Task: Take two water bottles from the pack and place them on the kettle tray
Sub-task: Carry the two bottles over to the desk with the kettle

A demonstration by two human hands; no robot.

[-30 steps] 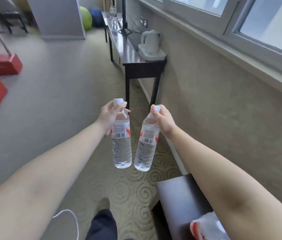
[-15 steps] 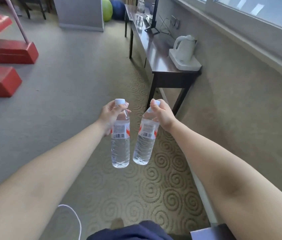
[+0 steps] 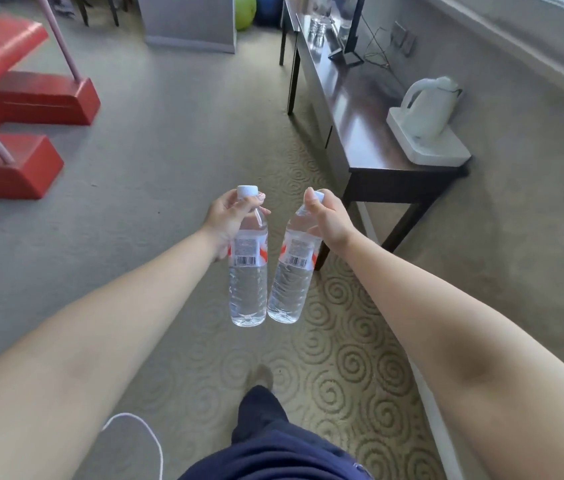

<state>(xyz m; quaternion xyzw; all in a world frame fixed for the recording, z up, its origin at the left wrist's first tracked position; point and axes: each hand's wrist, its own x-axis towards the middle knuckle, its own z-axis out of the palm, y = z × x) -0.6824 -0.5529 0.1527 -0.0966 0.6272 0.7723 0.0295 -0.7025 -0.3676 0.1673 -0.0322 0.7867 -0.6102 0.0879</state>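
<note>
The bench (image 3: 360, 109) with the kettle tray (image 3: 429, 147) at its near right corner has come closer. Left hand (image 3: 228, 220) and right hand (image 3: 329, 220), fingers closed, each carry a bottle (image 3: 248, 271) (image 3: 289, 275) by the neck; placing remains.

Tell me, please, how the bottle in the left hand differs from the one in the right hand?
The left bottle hangs about upright with its white cap exposed; the right bottle tilts, its cap mostly covered by the right hand. The left hand grips from the side. Both are clear, labelled and held near the neck.
</note>
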